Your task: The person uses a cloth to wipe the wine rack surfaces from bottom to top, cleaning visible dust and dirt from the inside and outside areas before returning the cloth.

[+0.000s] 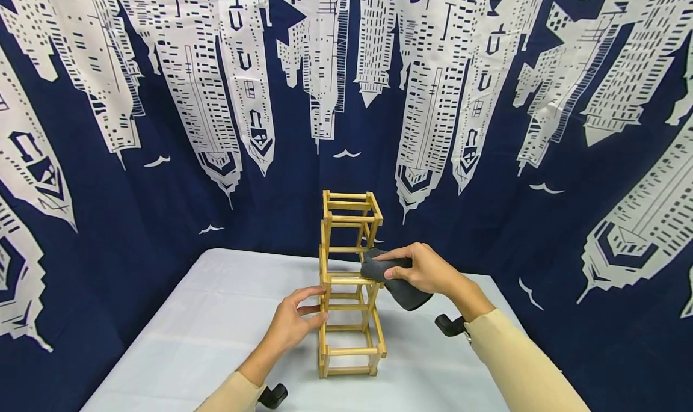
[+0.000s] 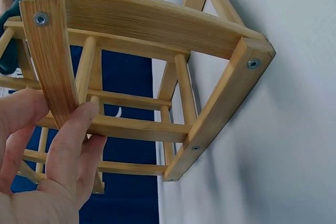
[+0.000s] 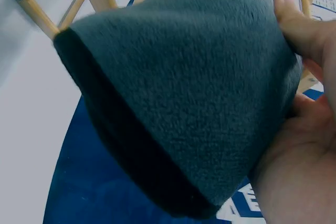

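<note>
A tiered wooden rack [image 1: 352, 282] of light slats and round rods stands upright on the white-covered table. My left hand [image 1: 295, 317] grips its left side at mid height. In the left wrist view, the fingers [image 2: 68, 145] and thumb pinch an upright wooden slat [image 2: 50, 56] with a metal screw near its end. My right hand [image 1: 422, 270] holds a dark grey cloth [image 1: 403, 285] against the rack's right side, just above a middle tier. The cloth [image 3: 178, 82] hangs down in a folded flap in the right wrist view and covers part of the rack there.
The table [image 1: 216, 316] has a white cover and carries the rack near its middle. Behind and around it hangs a navy curtain [image 1: 292, 213] printed with white buildings. Black wrist mounts [image 1: 450, 325] show beside both sleeves.
</note>
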Action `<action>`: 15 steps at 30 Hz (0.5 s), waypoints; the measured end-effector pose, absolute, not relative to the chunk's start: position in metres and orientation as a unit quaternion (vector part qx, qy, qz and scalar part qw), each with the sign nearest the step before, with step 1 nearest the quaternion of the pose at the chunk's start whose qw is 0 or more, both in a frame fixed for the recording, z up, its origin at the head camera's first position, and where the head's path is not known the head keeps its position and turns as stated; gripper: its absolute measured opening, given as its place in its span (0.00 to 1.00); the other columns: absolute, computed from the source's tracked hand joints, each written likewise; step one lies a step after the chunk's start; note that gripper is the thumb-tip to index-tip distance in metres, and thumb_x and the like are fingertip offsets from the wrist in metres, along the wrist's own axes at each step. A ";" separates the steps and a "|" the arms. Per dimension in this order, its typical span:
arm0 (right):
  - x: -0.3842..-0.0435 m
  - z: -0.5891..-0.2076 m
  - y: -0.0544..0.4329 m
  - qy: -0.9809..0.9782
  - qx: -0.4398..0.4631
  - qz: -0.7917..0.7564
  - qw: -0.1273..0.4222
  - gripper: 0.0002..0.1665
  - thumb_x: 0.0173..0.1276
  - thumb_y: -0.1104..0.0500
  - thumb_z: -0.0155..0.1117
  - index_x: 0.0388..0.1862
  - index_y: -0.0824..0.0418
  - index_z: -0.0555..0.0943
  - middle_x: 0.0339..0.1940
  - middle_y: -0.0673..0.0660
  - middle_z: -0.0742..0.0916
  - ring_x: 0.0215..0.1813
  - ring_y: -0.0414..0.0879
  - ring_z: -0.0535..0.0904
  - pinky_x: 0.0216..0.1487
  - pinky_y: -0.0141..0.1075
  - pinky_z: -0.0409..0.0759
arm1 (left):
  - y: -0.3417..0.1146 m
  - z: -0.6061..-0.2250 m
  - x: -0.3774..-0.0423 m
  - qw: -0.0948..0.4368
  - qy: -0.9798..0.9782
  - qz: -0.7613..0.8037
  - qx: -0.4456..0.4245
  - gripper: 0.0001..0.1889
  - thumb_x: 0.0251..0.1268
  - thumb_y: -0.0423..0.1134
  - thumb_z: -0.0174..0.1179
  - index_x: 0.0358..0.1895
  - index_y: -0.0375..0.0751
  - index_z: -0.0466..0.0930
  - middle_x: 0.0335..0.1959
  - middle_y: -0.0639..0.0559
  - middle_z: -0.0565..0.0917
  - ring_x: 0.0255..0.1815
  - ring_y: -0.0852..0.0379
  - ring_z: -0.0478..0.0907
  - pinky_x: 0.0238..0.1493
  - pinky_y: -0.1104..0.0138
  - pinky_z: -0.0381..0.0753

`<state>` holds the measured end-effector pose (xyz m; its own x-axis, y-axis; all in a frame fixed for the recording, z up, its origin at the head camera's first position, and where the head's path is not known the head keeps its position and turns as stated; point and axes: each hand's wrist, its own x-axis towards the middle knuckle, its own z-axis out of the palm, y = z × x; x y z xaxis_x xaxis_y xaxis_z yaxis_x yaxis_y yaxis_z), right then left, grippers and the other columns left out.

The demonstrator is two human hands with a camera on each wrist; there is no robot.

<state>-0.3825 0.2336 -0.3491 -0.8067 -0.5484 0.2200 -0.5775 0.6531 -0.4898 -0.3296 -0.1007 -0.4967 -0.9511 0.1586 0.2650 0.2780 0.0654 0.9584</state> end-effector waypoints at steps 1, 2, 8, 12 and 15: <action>-0.380 -0.348 0.235 -0.908 0.318 0.272 0.027 0.20 0.82 0.51 0.79 0.70 0.50 0.94 0.53 0.56 0.99 0.42 0.39 0.89 0.43 0.31 0.89 | -0.101 -0.497 -0.329 0.044 -0.728 -0.668 -0.147 0.31 0.67 0.20 0.77 0.74 0.33 0.86 0.79 0.28 0.80 0.66 0.25 0.92 0.53 0.67 0.98; -0.378 -0.346 0.235 -0.907 0.325 0.266 0.029 0.21 0.82 0.51 0.79 0.70 0.49 0.94 0.54 0.55 0.99 0.42 0.39 0.89 0.44 0.31 0.89 | -0.101 -0.497 -0.329 0.043 -0.728 -0.669 -0.143 0.31 0.67 0.20 0.78 0.73 0.33 0.87 0.79 0.28 0.79 0.66 0.25 0.92 0.53 0.67 0.98; -0.361 -0.330 0.227 -0.908 0.337 0.234 0.085 0.23 0.80 0.50 0.82 0.70 0.46 0.94 0.54 0.53 0.99 0.44 0.39 0.90 0.48 0.34 0.90 | -0.103 -0.496 -0.327 0.031 -0.735 -0.664 -0.136 0.31 0.67 0.22 0.79 0.74 0.35 0.87 0.83 0.28 0.79 0.70 0.26 0.91 0.53 0.67 0.97; -0.355 -0.318 0.208 -0.896 0.364 0.220 0.131 0.24 0.78 0.53 0.84 0.71 0.47 0.94 0.59 0.53 0.99 0.51 0.43 0.94 0.54 0.40 0.93 | -0.104 -0.496 -0.325 0.024 -0.738 -0.660 -0.140 0.33 0.66 0.24 0.80 0.75 0.36 0.87 0.83 0.28 0.79 0.71 0.26 0.90 0.54 0.67 0.96; -0.355 -0.312 0.188 -0.887 0.383 0.206 0.154 0.24 0.78 0.54 0.84 0.71 0.49 0.94 0.61 0.53 0.98 0.52 0.44 0.94 0.54 0.41 0.94 | -0.102 -0.494 -0.323 0.016 -0.740 -0.657 -0.142 0.34 0.65 0.25 0.82 0.76 0.38 0.86 0.83 0.29 0.80 0.72 0.27 0.90 0.55 0.65 0.97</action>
